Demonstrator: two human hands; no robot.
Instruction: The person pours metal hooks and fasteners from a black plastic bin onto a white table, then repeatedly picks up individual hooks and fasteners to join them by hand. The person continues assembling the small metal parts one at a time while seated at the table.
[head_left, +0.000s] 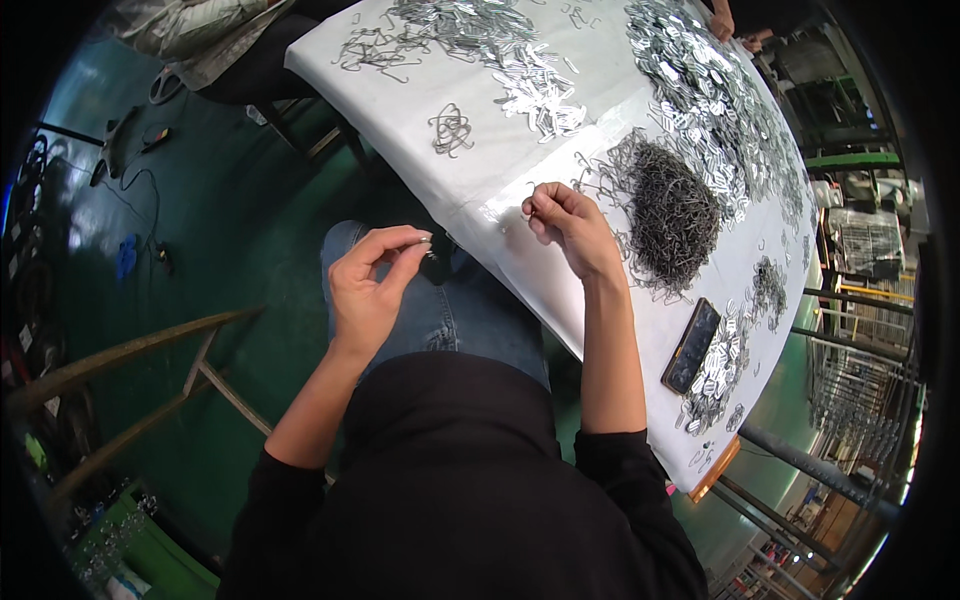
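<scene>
My left hand is over my lap, left of the table edge, with thumb and fingers pinched on a small shiny metal piece. Its exact kind is too small to tell. Above the near part of the white-covered table, my right hand is closed in a pinch around a thin wire hook, most of it hidden by the fingers. Just right of that hand rises a heap of dark wire hooks. A little bunch of bent wire hooks lies apart, farther off on the sheet.
Flat silvery metal pieces are piled at the far right, and others spread at the far middle. A dark phone rests beside a smaller pile. Another person's hand reaches in at the far edge. A wooden frame stands left.
</scene>
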